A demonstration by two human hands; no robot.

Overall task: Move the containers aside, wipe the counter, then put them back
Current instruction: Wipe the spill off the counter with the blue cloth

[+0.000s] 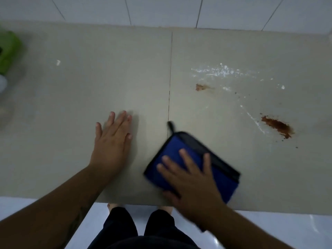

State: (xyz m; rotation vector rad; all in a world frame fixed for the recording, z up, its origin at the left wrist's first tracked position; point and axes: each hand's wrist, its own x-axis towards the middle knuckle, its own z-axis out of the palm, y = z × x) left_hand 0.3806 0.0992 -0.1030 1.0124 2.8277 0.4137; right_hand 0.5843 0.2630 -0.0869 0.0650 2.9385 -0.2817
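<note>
My right hand (pixel 190 178) presses flat on a blue cloth with black edging (pixel 172 150) near the front edge of the beige counter (pixel 107 72). Its fingers are spread and straight over the cloth, and the view there is blurred. My left hand (pixel 112 141) rests flat on the counter to the left of the cloth, fingers straight. A green container (pixel 9 49) and a pale one (pixel 2 83) stand at the far left edge, only partly in view. On the right half of the counter lie brown stains (pixel 277 125) (pixel 201 87) and white powder smears (pixel 221 71).
A white tiled wall (pixel 161 9) runs along the back of the counter. A dark seam (pixel 170 78) divides the counter into two slabs. Below the front edge are a white floor (pixel 287 229), my dark trousers and bare feet.
</note>
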